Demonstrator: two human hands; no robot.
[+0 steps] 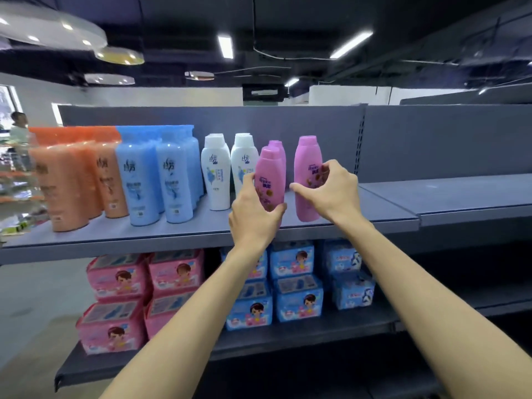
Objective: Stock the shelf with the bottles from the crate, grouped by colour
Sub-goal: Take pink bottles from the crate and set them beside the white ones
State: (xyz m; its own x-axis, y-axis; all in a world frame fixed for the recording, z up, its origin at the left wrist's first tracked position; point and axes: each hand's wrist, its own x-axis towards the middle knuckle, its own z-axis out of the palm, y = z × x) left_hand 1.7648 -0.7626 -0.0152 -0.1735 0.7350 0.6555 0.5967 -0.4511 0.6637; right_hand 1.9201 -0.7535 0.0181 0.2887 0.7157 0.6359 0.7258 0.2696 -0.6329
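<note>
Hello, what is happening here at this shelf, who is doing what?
A person is stocking the upper shelf with bottles sorted by colour: orange bottles, blue bottles, white bottles, then pink. The left hand grips one pink bottle and the right hand holds another pink bottle beside it; a third pink bottle stands behind. The shelf to the right is bare.

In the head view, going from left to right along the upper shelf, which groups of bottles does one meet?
Orange bottles → blue bottles → white bottles → pink bottle in the left hand → pink bottle held by the right hand.
</note>
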